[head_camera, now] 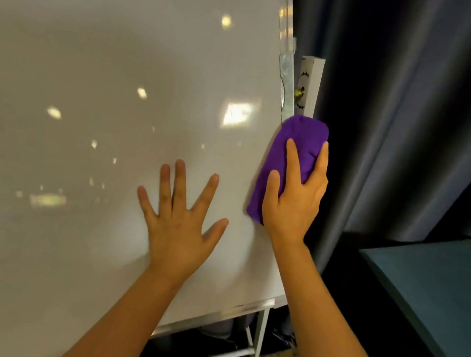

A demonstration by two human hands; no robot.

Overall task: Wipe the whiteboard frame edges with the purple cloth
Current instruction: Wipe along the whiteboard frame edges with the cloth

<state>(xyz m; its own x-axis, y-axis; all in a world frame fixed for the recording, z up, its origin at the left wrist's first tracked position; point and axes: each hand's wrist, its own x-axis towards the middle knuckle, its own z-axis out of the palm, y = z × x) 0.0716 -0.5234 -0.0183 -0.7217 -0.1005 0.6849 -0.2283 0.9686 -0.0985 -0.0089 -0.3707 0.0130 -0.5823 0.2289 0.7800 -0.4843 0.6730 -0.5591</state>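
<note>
A large whiteboard (94,78) fills the left and centre of the head view. Its metal frame edge (286,68) runs down the right side. My right hand (296,195) grips a folded purple cloth (298,138) and presses it around that right frame edge, about halfway down. The cloth covers the frame there. My left hand (180,219) lies flat on the board surface with fingers spread, just left of the cloth, holding nothing.
A white stand post (312,82) with a brass knob (298,92) sits behind the frame. Dark curtains (408,108) hang to the right. A teal surface (432,298) is at the lower right. White stand legs (259,341) show below the board.
</note>
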